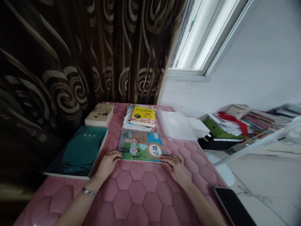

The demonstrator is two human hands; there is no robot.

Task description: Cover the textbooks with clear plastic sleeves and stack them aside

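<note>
A mathematics textbook (141, 147) with a colourful illustrated cover lies on the pink quilted tabletop (134, 191). My left hand (108, 164), with a silver bracelet at the wrist, has its fingers closed on the book's near left corner. On the opposite side, my right hand (178, 171) grips the near right corner with fingertips on the cover; the thumbs are mostly hidden. Just beyond the textbook sits a stack of books (141, 116) topped by a yellow one. Left of my left hand is a large teal book (81, 152).
A smaller stack of beige books (100, 114) stands behind the teal book. White papers (176, 124) lie at the back right. A phone (232, 205) rests at the right edge. Beyond are a white bar (254, 142) and piled papers (228, 127). A dark curtain (113, 56) hangs behind.
</note>
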